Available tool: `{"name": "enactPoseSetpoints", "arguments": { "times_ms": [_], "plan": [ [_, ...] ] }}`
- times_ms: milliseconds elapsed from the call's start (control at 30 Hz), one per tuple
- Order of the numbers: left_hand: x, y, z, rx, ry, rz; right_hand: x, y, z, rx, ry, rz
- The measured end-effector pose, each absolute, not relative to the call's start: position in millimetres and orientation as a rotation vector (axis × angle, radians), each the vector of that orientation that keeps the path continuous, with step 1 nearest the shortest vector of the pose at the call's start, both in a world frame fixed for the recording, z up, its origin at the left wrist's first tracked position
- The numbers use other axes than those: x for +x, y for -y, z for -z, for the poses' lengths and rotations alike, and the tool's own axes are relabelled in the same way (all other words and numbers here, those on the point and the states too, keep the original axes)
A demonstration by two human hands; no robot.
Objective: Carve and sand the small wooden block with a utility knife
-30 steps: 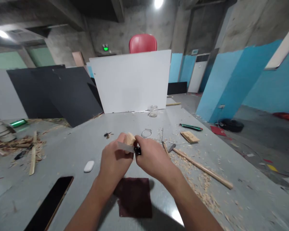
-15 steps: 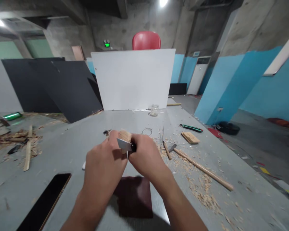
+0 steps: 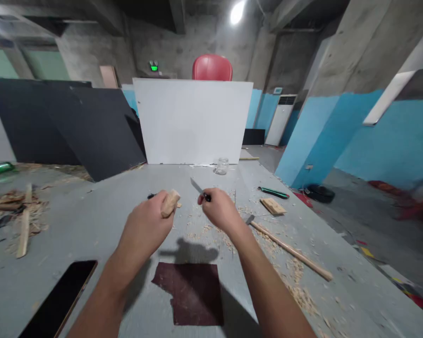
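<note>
A pale, carved block of wood (image 3: pixel 170 203) is gripped in my left hand (image 3: pixel 146 225), its rounded end sticking out past the fingers. My right hand (image 3: pixel 219 208) is closed around the dark handle of a knife (image 3: pixel 198 188), whose blade points up and to the left, apart from the wood. Below both hands lies a dark brown sheet (image 3: pixel 197 293) with a torn left edge, perhaps sandpaper. Wood shavings (image 3: pixel 204 230) are scattered on the grey tabletop (image 3: pixel 102 220) between and beyond the hands.
To the right are a long-handled hammer-like tool (image 3: pixel 292 251), a flat wooden piece (image 3: pixel 272 206) and a green-black utility knife (image 3: pixel 273 192). A glass jar (image 3: pixel 222 166) stands before a white board (image 3: pixel 193 122). A phone (image 3: pixel 59 300) and a wood strip (image 3: pixel 25 220) lie left.
My hands have moved apart. The knife has come away from the wood to the right, and the wood has shifted slightly left. The view has turned a little to the right.
</note>
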State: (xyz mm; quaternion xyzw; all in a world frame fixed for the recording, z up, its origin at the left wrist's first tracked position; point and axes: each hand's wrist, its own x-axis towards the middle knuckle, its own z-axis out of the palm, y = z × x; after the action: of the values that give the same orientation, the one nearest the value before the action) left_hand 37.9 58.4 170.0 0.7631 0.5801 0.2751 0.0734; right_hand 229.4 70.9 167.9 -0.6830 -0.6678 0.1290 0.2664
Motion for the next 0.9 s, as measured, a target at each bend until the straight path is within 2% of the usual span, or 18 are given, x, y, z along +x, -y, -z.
{"name": "enactPoseSetpoints", "arguments": {
  "times_ms": [133,200,400,500,567,667,733,900],
  "plan": [
    [31,-52,-175,2.267,-1.684,-0.9,191,-35,-185,-1.535,1.998,-0.384],
    [32,-44,-178,2.256,-1.648,-0.914,184,-23,-193,-1.511,2.052,-0.38],
    [37,-37,-183,2.326,-1.69,-0.925,182,-11,-191,-1.609,2.061,-0.329],
    [53,-30,-175,2.299,-1.879,-0.877,187,-30,-186,-1.739,1.937,-0.279],
    [73,-16,-165,2.317,-1.829,-0.805,201,-53,-186,-1.858,1.758,-0.263],
    [101,9,-149,2.481,-1.054,-0.637,240,-88,-192,-1.979,1.53,-0.247],
    [106,11,-144,2.461,-0.864,-0.563,266,-97,-196,-1.971,1.459,-0.197],
    [59,-39,-158,2.217,-1.326,-1.059,284,-74,-190,-1.805,1.461,-0.245]
  ]
}}
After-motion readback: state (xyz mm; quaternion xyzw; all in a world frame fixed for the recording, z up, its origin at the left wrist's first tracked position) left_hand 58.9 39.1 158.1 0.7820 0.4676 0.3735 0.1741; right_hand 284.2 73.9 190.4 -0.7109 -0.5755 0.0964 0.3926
